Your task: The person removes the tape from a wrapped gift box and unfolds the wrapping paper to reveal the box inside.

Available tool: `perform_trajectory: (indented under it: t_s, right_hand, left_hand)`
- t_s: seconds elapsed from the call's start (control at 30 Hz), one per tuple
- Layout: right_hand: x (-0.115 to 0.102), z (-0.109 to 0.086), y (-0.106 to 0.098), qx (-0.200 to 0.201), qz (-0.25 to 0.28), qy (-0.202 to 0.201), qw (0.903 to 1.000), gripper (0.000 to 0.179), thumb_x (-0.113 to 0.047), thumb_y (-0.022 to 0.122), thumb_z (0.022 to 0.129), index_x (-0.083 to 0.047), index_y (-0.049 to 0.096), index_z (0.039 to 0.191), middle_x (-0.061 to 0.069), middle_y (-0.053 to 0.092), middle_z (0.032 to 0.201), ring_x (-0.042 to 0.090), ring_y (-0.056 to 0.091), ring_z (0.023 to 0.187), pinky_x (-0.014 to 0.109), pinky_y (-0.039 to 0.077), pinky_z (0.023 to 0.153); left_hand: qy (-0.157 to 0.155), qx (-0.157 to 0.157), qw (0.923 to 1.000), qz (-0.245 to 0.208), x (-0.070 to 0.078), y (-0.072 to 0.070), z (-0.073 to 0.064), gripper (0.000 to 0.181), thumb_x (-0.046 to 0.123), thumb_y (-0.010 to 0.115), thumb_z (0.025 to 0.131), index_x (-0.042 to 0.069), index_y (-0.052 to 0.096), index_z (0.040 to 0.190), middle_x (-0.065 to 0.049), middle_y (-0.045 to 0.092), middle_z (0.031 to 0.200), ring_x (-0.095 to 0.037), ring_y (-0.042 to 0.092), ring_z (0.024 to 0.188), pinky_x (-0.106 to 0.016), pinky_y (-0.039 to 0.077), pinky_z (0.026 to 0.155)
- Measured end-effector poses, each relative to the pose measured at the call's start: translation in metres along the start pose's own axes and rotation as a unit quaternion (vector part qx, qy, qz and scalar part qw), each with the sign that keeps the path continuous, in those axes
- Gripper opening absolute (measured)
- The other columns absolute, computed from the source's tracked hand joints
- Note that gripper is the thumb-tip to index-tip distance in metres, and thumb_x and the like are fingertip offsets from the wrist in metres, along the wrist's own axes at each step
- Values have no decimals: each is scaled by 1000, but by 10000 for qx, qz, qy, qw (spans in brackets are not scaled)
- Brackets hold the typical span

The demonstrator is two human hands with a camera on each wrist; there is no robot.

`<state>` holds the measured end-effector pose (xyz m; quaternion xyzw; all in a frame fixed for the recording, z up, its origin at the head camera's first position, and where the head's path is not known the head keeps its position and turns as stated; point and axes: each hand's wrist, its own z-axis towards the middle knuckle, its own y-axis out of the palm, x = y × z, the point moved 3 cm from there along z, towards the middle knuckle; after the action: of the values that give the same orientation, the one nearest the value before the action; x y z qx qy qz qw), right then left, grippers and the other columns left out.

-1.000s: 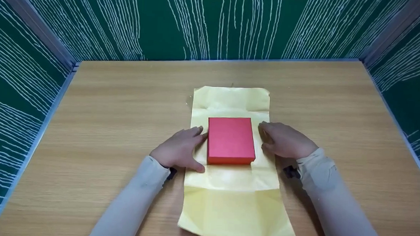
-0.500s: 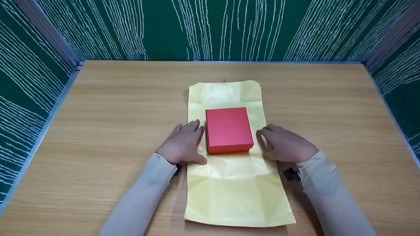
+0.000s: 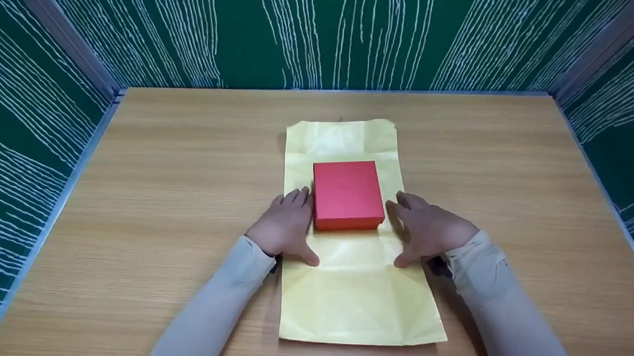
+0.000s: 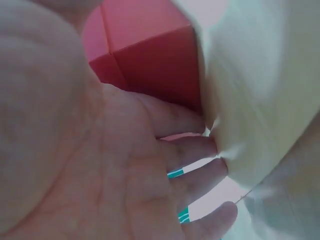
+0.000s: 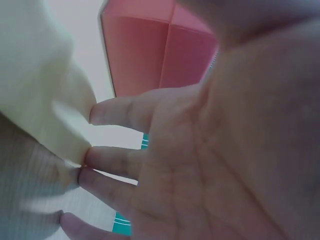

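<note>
A red box with a lid sits on a long sheet of creased pale yellow paper. My left hand lies at the box's left side, its thumb spread on the paper and its fingers extended along the sheet's left edge. In the left wrist view those fingers touch the paper close beside the red box. My right hand rests over the paper's right edge, thumb apart from the fingers, with a small gap to the box. Its fingertips meet the paper in the right wrist view.
The sheet lies on a wide wooden table. Green walls with white line patterns stand behind it and at both sides, with blue edging along the table's border.
The paper and box have slid away from me and turned slightly. My left hand has come closer in beside the box. My right thumb has spread away from its fingers.
</note>
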<state>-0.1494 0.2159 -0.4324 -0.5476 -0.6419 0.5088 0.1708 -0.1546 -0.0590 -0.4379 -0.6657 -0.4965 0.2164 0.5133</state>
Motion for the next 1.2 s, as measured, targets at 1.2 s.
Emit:
perform_trajectory:
  t_s: [1.2]
  right_hand:
    - [-8,4,11,-177,-462,121,9987,138,-54,91,67,4,10,163,34,5,167,52,7,154,68,8,121]
  left_hand:
    - [45,-488,9985,-223,-5,6,5,147,63,92,63,12,1,166,-19,-10,171,-33,-9,159,-65,-11,120]
